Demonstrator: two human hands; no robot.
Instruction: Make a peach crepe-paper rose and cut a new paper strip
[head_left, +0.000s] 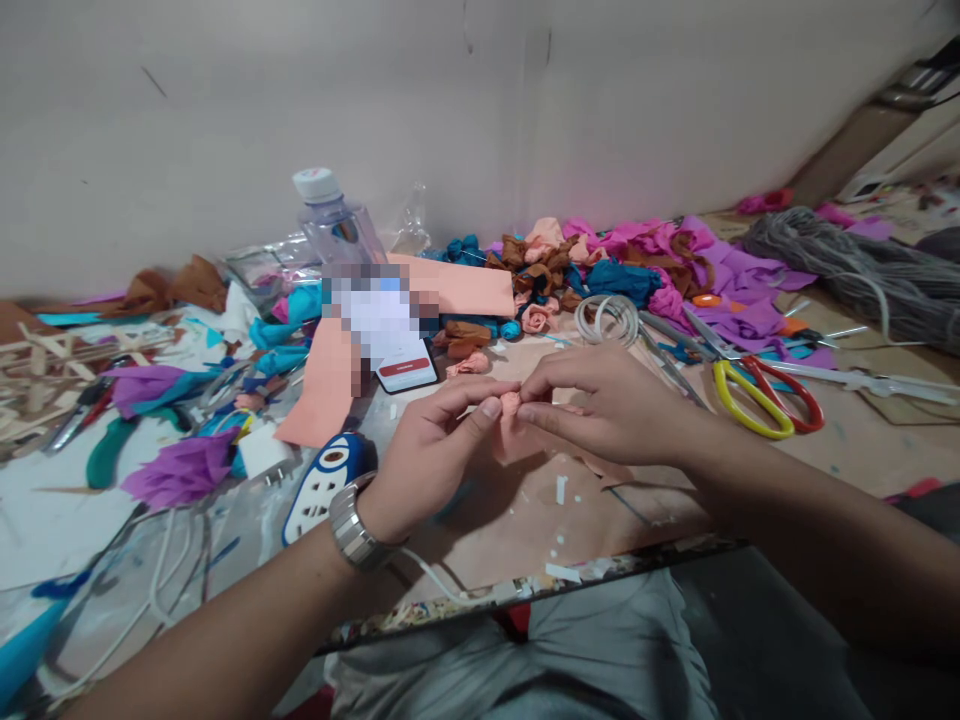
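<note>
Between my two hands is a small peach crepe paper flower [511, 404], its lower part hanging loose below the fingertips. My left hand [442, 440], with a metal watch on its wrist, pinches it from the left. From the other side, my right hand [592, 400] pinches its top with thumb and fingertips. A finished-looking peach paper rose [469, 364] lies just beyond my left hand, and another peach rose [538, 317] sits farther back. Red-and-yellow-handled scissors [757, 390] rest open to the right of my right hand.
A phone [405, 368] leans over peach paper strips [322, 390], with a plastic bottle [341, 230] behind. A blue-white power strip [328, 487] is beside my left wrist. Clear tape [609, 318], piled paper flowers [622, 282] and grey yarn [847, 270] lie at the back right.
</note>
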